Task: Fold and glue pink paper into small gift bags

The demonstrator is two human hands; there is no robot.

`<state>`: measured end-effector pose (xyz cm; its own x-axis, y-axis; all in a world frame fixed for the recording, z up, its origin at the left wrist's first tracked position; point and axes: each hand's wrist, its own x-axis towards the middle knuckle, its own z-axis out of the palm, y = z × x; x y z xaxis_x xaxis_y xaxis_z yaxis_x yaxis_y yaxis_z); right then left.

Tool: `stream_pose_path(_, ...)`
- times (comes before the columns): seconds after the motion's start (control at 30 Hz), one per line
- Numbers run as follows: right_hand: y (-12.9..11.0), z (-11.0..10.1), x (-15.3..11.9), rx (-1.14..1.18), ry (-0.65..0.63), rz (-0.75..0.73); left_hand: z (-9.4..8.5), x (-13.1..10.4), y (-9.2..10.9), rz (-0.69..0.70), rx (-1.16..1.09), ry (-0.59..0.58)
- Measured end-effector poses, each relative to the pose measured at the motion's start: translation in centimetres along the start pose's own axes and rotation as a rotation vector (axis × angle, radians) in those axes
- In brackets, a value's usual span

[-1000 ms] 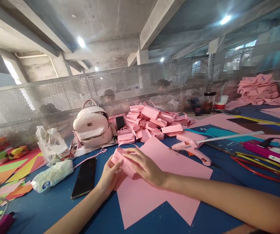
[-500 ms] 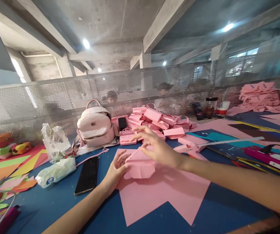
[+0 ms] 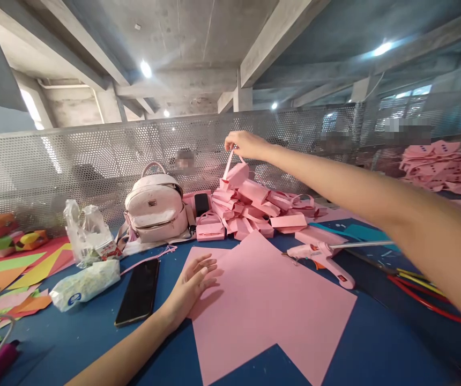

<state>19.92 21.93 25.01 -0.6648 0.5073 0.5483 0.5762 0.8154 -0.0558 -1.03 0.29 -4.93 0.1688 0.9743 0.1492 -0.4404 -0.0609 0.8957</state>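
Observation:
My right hand (image 3: 244, 143) is raised at the back of the table, its fingers pinched on the strap of a small pink paper bag (image 3: 238, 175). That bag hangs tilted at the top of a pile of folded pink paper bags (image 3: 250, 206). Fingers apart and holding nothing, my left hand (image 3: 196, 281) hovers over or rests on the left edge of pink paper sheets (image 3: 270, 305); contact is hard to tell. To the right of the sheets lies a pink and white hot glue gun (image 3: 322, 257).
Left of the sheets are a black phone (image 3: 138, 292), a tissue pack (image 3: 86, 284) and a plastic bag (image 3: 88, 233). A pale backpack (image 3: 156, 206) stands at the back against a perforated metal screen (image 3: 105, 150). Coloured paper (image 3: 25, 268) lies far left. Red-handled tools (image 3: 423, 300) lie right.
My right hand has gone from the folded pink paper piece in front of me up to the pile, now gripping a bag's strap. My left hand has let go of the piece and opened.

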Motion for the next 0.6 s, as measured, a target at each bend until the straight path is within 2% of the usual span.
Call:
stream_pose_path(0.1,2.2,0.7,2.5,-0.005,0.056,0.116,0.0,0.1,0.0,-0.015,-0.017,0.007)
stream_pose_path(0.2,3.6,3.1,4.1,0.035,-0.022,0.178,-0.1,0.1,0.1,-0.035,-0.02,0.005)
stream_pose_path(0.3,3.6,6.7,4.5,0.096,-0.255,0.153,-0.1,0.1,0.3,-0.052,-0.031,0.005)
stream_pose_path(0.4,2.3,10.2,3.9,0.14,-0.536,0.083,0.1,0.1,0.6,-0.072,-0.036,0.013)
stream_pose_path(0.5,0.2,12.4,2.9,0.158,-0.757,0.007,0.4,0.1,0.9,-0.086,-0.031,0.02)
stream_pose_path(0.6,-1.8,14.1,1.2,0.142,-0.912,-0.042,0.5,0.2,1.1,-0.09,-0.032,0.024)
